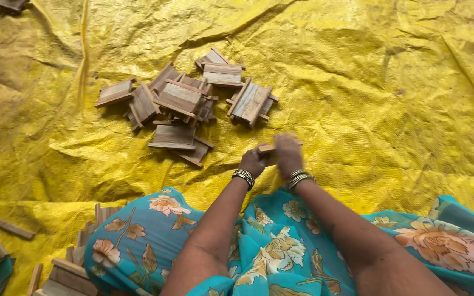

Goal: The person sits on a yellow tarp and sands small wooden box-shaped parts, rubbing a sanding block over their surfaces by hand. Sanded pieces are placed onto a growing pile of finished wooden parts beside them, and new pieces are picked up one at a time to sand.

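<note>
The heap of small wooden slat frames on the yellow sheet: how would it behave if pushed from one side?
The heap of wooden slat frames would likely scatter rather than move as one, since the pieces lie loosely overlapped and tilted. Each looks stiff, flat and probably light, so unlikely to roll. The crinkled yellow sheet might bunch and snag them.

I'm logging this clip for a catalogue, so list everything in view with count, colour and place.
Tarp: one, yellow, crinkled, covering the ground.
Pile of small slatted wooden pieces: roughly ten, brown-grey, heaped upper centre.
Wooden piece in hand: one, brown, gripped between both hands.
Loose wooden sticks: a few, brown, lower left edge.
Stacked wooden parts: several, brown, bottom left beside the knee.
Dark wooden item: one, top left corner, partly cut off.
Floral cloth: teal with peach flowers, over the lap.
Bangles: silver, on both wrists.
Left hand: holding the piece.
Right hand: blurred, on the same piece.
</note>
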{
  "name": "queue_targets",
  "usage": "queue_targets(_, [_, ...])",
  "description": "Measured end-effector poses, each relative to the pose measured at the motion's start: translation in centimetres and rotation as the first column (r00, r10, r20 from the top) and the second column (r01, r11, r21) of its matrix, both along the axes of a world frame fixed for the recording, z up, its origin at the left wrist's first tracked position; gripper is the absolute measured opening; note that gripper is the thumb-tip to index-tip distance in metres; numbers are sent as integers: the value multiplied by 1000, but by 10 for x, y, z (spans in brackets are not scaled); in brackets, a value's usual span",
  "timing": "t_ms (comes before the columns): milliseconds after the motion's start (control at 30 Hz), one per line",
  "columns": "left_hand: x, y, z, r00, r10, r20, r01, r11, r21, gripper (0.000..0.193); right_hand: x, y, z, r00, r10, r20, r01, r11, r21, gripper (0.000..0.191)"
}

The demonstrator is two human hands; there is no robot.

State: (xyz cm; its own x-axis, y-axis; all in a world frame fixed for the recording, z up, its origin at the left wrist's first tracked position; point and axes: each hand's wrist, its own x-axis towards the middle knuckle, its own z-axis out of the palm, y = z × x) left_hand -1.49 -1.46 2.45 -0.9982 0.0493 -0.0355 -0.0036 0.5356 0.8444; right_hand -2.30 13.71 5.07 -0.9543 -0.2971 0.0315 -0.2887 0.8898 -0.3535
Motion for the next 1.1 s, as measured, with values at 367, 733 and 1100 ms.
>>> queue_targets(367, [2,0,-1,998,-9,68,0,991,135,38,-5,29,-2,987,-145,-72,139,987,-84,78])
queue_targets(733, [-9,-2,-2,985,-100,140,133,958,-253,39,32,-46,22,933,48,-357,-164,939,-302,66])
queue_targets(1100, [-2,-2,15,1000,-23,-9,22,995,-99,45,-10,30,-1,986,-165,14,166,983,-80,78])
